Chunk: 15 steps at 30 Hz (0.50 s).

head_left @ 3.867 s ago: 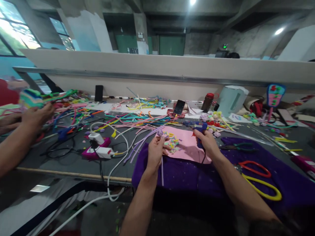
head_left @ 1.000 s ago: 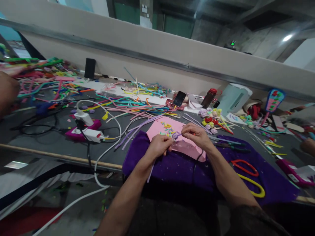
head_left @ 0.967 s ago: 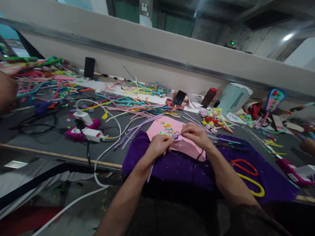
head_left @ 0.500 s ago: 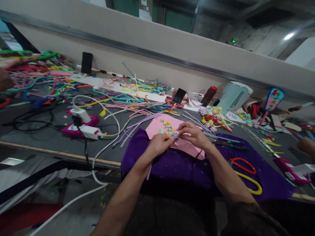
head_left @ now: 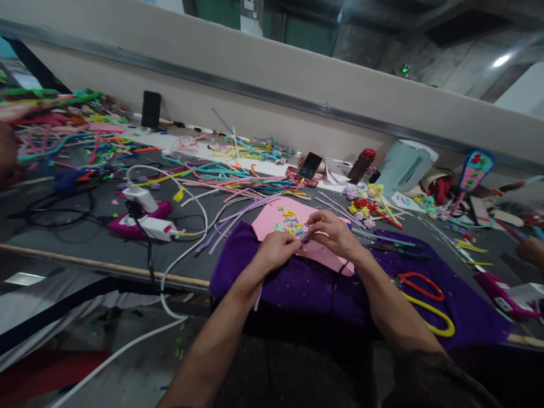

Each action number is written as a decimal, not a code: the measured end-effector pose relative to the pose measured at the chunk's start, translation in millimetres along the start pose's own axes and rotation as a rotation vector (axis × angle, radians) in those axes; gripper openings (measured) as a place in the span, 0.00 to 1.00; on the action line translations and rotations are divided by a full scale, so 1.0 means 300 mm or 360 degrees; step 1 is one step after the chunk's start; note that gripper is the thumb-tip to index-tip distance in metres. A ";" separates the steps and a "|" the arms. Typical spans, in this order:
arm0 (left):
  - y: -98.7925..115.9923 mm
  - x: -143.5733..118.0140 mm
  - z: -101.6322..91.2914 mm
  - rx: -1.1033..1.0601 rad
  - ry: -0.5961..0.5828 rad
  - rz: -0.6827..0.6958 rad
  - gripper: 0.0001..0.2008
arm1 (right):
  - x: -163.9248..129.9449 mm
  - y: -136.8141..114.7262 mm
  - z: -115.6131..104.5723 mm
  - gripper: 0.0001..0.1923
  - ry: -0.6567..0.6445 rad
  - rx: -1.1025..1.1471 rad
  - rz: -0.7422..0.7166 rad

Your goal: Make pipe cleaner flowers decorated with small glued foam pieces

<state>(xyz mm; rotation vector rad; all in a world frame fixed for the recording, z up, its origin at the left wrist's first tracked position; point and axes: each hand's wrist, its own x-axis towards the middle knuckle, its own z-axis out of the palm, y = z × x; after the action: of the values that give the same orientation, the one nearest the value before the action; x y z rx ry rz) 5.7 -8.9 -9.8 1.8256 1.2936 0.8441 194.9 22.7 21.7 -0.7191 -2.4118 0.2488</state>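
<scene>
My left hand point(head_left: 277, 249) is closed, thumb and fingertips pinching a small lavender pipe cleaner point(head_left: 304, 238). A pale strand point(head_left: 258, 298) hangs below my left wrist; whether it belongs to the same piece I cannot tell. My right hand point(head_left: 332, 231) meets it from the other side, its fingertips pinched on the lavender piece, whose shape is mostly hidden by fingers. Under both hands lies a pink sheet point(head_left: 266, 218), with several short cut bits point(head_left: 289, 214) in yellow, teal and white scattered on it. The sheet rests on a purple cloth point(head_left: 233, 260).
Scissors point(head_left: 444, 326) with red and yellow handles and dark pliers point(head_left: 385, 247) lie at right. Long pipe cleaners point(head_left: 238, 187), a phone point(head_left: 310, 166) and a bottle point(head_left: 362, 165) stand behind. At left are a magenta power strip point(head_left: 127, 226) and cables. Co-workers' hands point(head_left: 531, 252) show at both edges.
My hands stay almost in place, still pinching the lavender pipe cleaner, with only slight finger movement. At the left edge a co-worker's hand has shifted.
</scene>
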 end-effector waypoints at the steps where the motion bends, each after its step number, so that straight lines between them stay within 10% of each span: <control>1: 0.000 0.000 0.000 -0.0001 -0.0001 0.0000 0.13 | 0.000 0.000 0.001 0.04 0.0001 -0.0017 0.0000; 15: 0.006 -0.001 -0.003 -0.0005 -0.0042 -0.0007 0.14 | -0.002 0.010 0.009 0.04 0.0027 -0.0265 -0.0079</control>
<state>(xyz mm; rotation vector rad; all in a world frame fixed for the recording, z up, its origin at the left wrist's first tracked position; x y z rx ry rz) 5.7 -9.4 -7.9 1.8250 1.2787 0.8164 195.0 24.8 18.2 -0.7299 -2.4509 0.0217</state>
